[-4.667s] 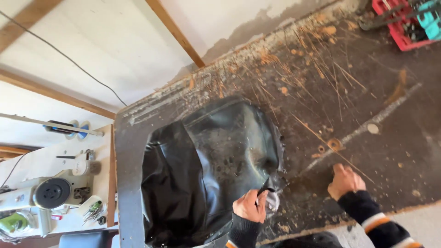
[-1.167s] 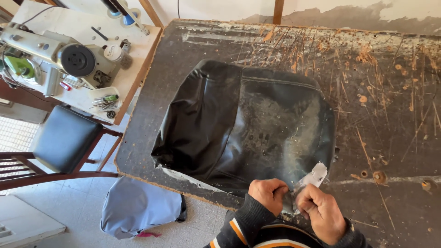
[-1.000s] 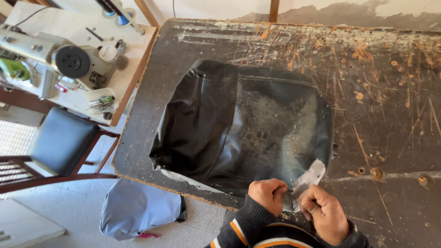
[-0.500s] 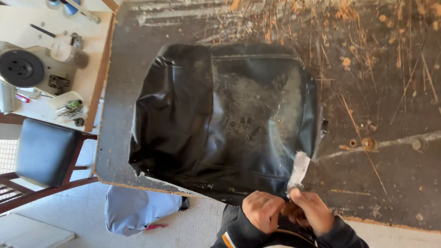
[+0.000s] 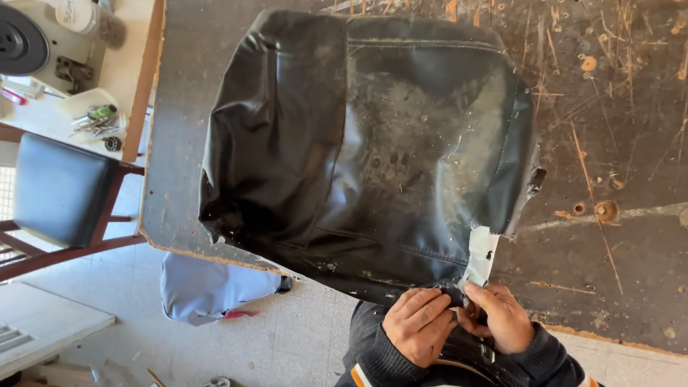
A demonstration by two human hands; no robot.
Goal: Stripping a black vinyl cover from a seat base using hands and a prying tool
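A white round container (image 5: 77, 14) bearing a label stands on the pale side surface (image 5: 122, 79), far up-left of both grips.

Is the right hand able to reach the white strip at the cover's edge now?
Probably yes: the right hand already touches the lower end of the white strip, and nothing lies between them.

Both my hands bare: left hand (image 5: 418, 326), right hand (image 5: 499, 317). No gloves or rings visible. Dark knit sweater, ribbed cuffs at both wrists. Orange and white stripe on left sleeve (image 5: 367, 358), same stripe peeking on right sleeve (image 5: 555, 362).
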